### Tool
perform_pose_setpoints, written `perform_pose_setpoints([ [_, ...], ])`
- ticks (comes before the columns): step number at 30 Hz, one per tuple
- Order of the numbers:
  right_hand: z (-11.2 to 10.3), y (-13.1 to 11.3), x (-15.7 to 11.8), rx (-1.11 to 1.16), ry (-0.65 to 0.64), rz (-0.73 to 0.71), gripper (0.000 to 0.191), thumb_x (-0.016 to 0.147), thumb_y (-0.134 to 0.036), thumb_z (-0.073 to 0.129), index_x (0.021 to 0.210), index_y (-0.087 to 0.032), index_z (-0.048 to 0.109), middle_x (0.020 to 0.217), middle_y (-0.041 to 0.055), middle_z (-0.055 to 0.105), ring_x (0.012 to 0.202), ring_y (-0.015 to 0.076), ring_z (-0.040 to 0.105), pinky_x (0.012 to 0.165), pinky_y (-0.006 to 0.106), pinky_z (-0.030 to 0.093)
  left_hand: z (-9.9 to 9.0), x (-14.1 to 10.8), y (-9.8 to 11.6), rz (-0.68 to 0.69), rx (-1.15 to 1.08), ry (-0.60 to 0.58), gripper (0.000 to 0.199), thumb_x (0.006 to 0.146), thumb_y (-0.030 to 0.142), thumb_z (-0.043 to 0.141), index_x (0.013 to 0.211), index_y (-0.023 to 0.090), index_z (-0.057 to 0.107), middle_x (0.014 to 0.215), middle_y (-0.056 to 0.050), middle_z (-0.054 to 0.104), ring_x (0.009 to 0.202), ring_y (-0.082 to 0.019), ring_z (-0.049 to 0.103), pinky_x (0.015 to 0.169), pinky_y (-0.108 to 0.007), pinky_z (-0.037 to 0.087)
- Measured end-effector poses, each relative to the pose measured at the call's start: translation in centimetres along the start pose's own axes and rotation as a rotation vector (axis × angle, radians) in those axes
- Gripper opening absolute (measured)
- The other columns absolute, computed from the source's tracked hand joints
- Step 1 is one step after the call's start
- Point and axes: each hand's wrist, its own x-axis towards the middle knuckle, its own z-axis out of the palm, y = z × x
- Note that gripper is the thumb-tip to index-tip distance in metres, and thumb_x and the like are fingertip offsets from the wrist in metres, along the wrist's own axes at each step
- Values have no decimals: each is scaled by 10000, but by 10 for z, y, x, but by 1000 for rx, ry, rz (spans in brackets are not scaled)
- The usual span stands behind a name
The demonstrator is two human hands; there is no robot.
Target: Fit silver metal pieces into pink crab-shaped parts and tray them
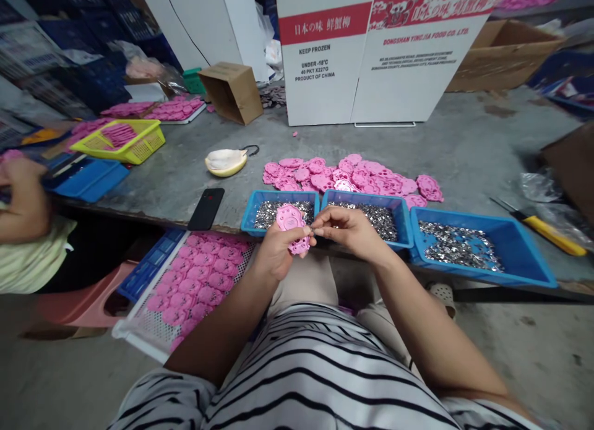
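My left hand (277, 250) is closed round a pink plastic piece (291, 218) with a scalloped outline and raised details. Close against that piece's right edge, my right hand (346, 227) pinches something small, dark or metallic, too tiny to name. Both hands are over the table's front edge. Just beyond them stand two blue bins, a left bin (247, 215) and a middle bin (408, 223), holding small shiny metal parts. A third blue bin (524, 250) with similar parts is to the right. Behind the bins lies a heap of pink pieces (366, 175).
A black phone (206, 208) and a yellow-rimmed dish-like object (226, 163) lie left of the bins. Below the table edge, a white tray (139, 331) holds rows of pink pieces. A yellow-handled tool (554, 234) lies right. White cartons (325, 96) stand behind. Another person's arm (28, 201) is at left.
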Motion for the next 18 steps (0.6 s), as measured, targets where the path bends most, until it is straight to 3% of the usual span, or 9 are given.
perform_pose_setpoints([
  [3,-1,-4,-2,-85,62,-58,160,741,-338,730,689,-194,687,703,16,658,664,146,575,652,299,445,0,0,-1,-14,-27,-54,484,546,201,796,945,170,524,623,24,605,511,-143,598,352,-192,344],
  [5,0,-7,-5,-52,160,-36,221,733,-391,747,656,-203,658,660,10,645,654,154,574,668,313,451,1,0,-3,11,-81,-97,432,650,292,758,1004,172,542,702,-17,646,639,-189,664,420,-222,413],
  [9,6,-11,-11,183,337,51,312,635,-473,812,635,-223,625,627,-4,631,604,150,544,643,323,466,2,-2,-8,90,-153,-206,458,788,404,599,1195,199,554,1056,-100,698,1063,-275,659,759,-389,565],
  [11,11,-12,-14,262,372,68,326,593,-478,835,616,-227,628,629,-5,621,601,149,530,638,326,471,1,-2,-14,178,-123,-237,509,771,404,627,1241,224,553,1191,-97,671,1172,-281,610,920,-447,537],
  [14,19,-13,-17,313,413,36,295,584,-449,848,606,-227,654,760,20,646,784,188,599,799,368,494,-3,0,-27,350,-50,-272,538,760,429,696,1252,259,559,1312,-90,617,1288,-274,535,1090,-459,441],
  [18,27,-14,-21,326,489,17,275,554,-409,876,581,-222,675,997,55,641,1061,245,583,971,410,435,-11,6,-42,572,132,-308,521,811,439,698,1278,293,521,1412,-86,527,1367,-253,463,1170,-453,345],
])
